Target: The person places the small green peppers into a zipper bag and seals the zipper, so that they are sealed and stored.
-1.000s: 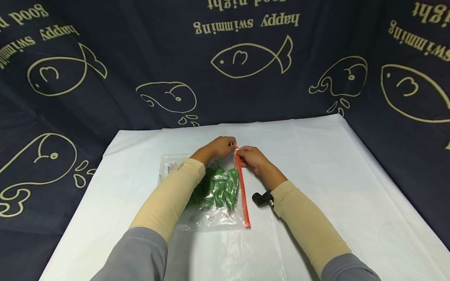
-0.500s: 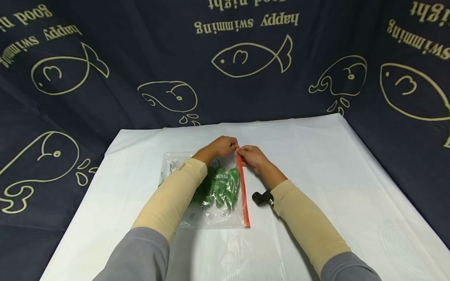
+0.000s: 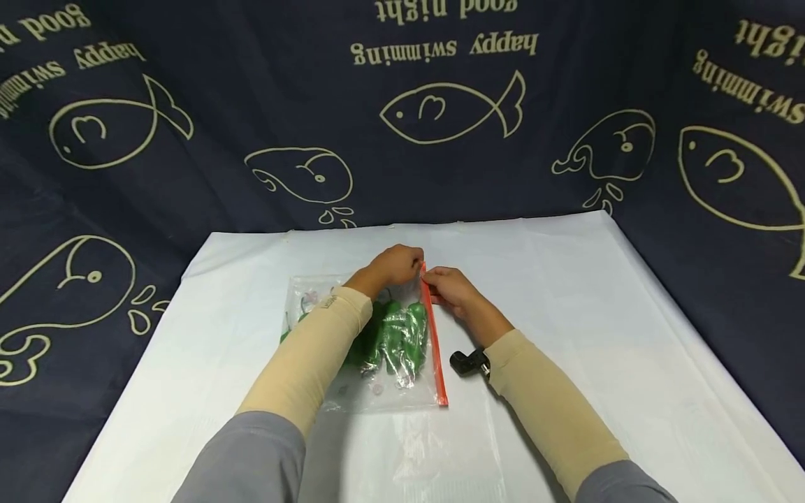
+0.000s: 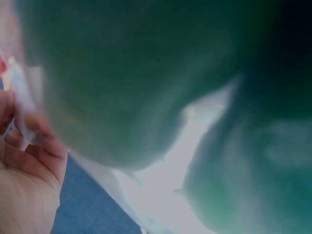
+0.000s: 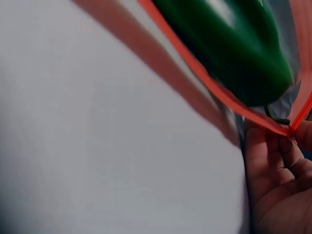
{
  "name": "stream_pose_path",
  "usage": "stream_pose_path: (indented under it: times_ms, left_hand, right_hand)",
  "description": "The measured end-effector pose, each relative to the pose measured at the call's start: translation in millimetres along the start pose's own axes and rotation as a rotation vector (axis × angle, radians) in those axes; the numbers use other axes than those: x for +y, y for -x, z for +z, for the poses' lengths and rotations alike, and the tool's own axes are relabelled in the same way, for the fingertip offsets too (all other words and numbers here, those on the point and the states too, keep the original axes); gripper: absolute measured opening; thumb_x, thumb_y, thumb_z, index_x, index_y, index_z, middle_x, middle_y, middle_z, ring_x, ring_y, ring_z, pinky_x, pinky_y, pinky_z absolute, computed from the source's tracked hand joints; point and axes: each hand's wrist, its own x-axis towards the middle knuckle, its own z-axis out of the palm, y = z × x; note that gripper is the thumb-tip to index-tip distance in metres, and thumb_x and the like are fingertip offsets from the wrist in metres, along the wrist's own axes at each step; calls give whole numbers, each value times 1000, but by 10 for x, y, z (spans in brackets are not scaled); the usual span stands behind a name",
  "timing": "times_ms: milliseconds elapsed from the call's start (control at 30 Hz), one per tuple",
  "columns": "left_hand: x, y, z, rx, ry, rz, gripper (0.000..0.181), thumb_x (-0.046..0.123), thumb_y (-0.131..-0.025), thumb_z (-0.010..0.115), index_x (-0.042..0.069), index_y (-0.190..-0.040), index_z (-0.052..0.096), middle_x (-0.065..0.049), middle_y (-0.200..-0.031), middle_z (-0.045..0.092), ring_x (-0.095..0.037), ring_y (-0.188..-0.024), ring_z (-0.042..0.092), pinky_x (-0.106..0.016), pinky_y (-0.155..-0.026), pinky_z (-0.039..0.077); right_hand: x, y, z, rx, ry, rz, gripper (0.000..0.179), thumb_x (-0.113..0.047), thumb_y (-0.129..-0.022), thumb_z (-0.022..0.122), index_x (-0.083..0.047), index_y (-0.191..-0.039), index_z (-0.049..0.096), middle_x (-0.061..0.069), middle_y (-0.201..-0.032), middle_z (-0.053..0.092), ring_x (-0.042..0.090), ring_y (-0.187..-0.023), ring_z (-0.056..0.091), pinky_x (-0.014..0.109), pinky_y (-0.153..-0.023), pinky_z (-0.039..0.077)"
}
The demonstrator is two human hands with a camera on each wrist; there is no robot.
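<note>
A clear zip bag [image 3: 352,402] lies on the table with several green peppers [image 3: 395,332] inside. Its red zip strip [image 3: 437,356] runs down the right side. At the strip's far end, my left hand [image 3: 397,264] grips the bag's corner; in the left wrist view that hand [image 4: 29,190] has curled fingers on the clear film, beside blurred green peppers [image 4: 107,87]. My right hand [image 3: 453,288] pinches the strip just below. Close up in the right wrist view, the thumb and fingers of this hand [image 5: 282,183] hold the strip where its two red edges meet, by a pepper [image 5: 239,53].
The table has a white cover [image 3: 597,335]. A small black device [image 3: 468,363] sits by the right wrist. A clear plastic sheet [image 3: 440,454] appears to lie in front of the bag. Dark printed cloth [image 3: 453,181] hangs behind and at both sides.
My right hand has shifted slightly toward me along the red strip, still pinching it. The left hand keeps its grip at the corner. The bag has barely moved.
</note>
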Motion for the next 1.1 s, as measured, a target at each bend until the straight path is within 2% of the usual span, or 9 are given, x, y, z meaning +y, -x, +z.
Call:
stream_pose_path:
  times_ms: [100,233,567,1100]
  left_hand:
    - [-43,19,4,11,-12,-22,24,18,-104,40,12,-105,63,-4,-100,64,-20,-90,56,-35,-79,46]
    - [-28,3,-2,6,-1,-2,23,17,-105,40,10,-106,62,-5,-101,64,-20,-93,56,-35,-83,45]
    - [-30,10,12,19,34,16,21,17,-105,41,11,-100,60,-6,-94,62,-21,-89,54,-34,-79,43]
    - [-10,54,37,32,39,22,19,21,-106,42,11,-100,58,-8,-98,63,-23,-93,56,-36,-83,44]
  right_hand:
    - [2,18,38,-28,13,5,21,-13,-103,50,6,-100,59,1,-74,60,8,-63,59,20,-58,52]
    - [-28,82,22,-24,41,9,21,-12,-102,51,6,-102,60,1,-72,60,8,-63,59,20,-57,52]
    - [-40,212,17,-30,117,-6,21,-15,-102,54,3,-98,63,2,-74,63,10,-65,59,24,-58,52]
    - [50,396,21,-27,152,-10,22,-15,-101,54,4,-97,63,4,-75,62,11,-66,59,23,-59,52]
